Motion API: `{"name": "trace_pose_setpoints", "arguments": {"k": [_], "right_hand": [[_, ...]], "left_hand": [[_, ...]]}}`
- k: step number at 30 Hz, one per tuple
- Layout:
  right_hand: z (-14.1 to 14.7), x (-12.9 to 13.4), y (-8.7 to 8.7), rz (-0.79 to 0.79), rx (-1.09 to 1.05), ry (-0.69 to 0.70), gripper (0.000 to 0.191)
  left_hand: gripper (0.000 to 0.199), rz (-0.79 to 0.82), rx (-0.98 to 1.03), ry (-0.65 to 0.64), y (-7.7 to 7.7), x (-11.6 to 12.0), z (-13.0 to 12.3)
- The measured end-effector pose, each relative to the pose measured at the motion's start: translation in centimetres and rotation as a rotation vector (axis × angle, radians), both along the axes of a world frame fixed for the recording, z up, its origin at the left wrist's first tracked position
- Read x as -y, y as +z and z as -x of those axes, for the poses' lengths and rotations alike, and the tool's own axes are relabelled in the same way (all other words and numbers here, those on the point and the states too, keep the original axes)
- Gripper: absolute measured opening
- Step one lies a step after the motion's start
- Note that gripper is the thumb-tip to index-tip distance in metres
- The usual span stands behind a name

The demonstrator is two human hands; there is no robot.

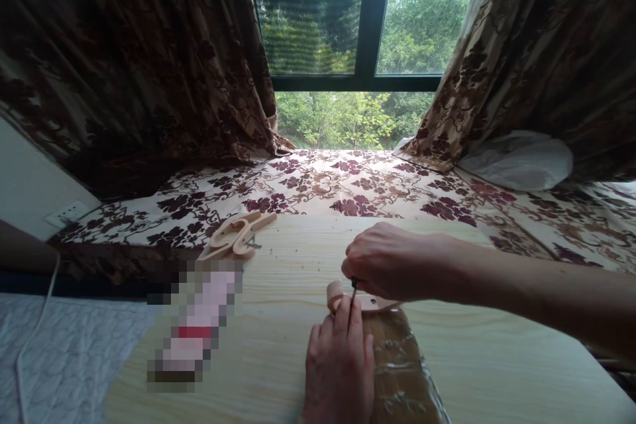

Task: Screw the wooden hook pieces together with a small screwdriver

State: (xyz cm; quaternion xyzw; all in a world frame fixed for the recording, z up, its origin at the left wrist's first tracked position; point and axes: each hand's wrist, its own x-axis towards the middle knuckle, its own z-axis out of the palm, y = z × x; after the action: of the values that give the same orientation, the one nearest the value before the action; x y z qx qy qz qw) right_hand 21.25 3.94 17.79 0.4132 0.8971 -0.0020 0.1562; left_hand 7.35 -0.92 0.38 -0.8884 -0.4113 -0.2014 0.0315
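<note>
My right hand point(375, 262) is closed in a fist around the dark handle of a screwdriver point(354, 286), whose thin metal shaft points down. Below it lies a curved pale wooden piece point(380, 303) with a dark hole in it. My left hand point(340, 361) reaches up from the bottom edge and holds this piece, its fingertips on either side of the shaft. The screwdriver's tip is hidden by those fingers. Under the wooden piece is a brown block point(397, 368) wrapped in shiny clear tape or film.
Several curved wooden pieces point(238, 238) lie at the table's far left, with small screws point(253, 242) beside them. Tiny dark bits dot the pale wooden table point(278, 318). A blurred-out pinkish item point(201, 318) lies at left. A patterned sill point(318, 179) and plastic bag point(521, 160) stand beyond.
</note>
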Motion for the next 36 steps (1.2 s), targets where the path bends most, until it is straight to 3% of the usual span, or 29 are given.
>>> {"name": "trace_pose_setpoints", "arguments": {"k": [4,7,9,13,19,21,27,36], "right_hand": [[0.0,-0.5,-0.5,-0.034,-0.001,-0.057,0.016],[-0.1,-0.3,0.1,-0.044,0.01,-0.093,0.018],[-0.1,0.1,0.8,-0.018,0.008,-0.049,0.008],[-0.2,0.6,1.2,0.012,0.011,0.021,0.015],[-0.6,0.1,0.4,0.005,0.037,-0.083,0.023],[-0.7,0.1,0.7,0.013,0.033,-0.087,0.016],[0.2,0.2,0.9,0.015,-0.001,0.013,0.013],[0.7,0.1,1.0,-0.008,0.021,0.017,0.014]], "left_hand": [[0.045,-0.006,0.0,0.024,0.0,0.1,-0.1],[0.046,-0.002,-0.001,0.035,0.0,0.3,0.0],[0.046,0.0,-0.003,0.019,0.1,0.3,0.0],[0.046,0.015,-0.01,0.028,0.1,0.2,-0.1],[0.045,-0.003,0.003,0.029,-0.1,0.2,-0.1],[0.046,0.001,-0.004,0.026,0.0,0.2,-0.1],[0.046,0.019,0.001,0.03,0.0,0.3,-0.1],[0.048,0.032,0.003,0.021,0.0,0.3,0.0]]}}
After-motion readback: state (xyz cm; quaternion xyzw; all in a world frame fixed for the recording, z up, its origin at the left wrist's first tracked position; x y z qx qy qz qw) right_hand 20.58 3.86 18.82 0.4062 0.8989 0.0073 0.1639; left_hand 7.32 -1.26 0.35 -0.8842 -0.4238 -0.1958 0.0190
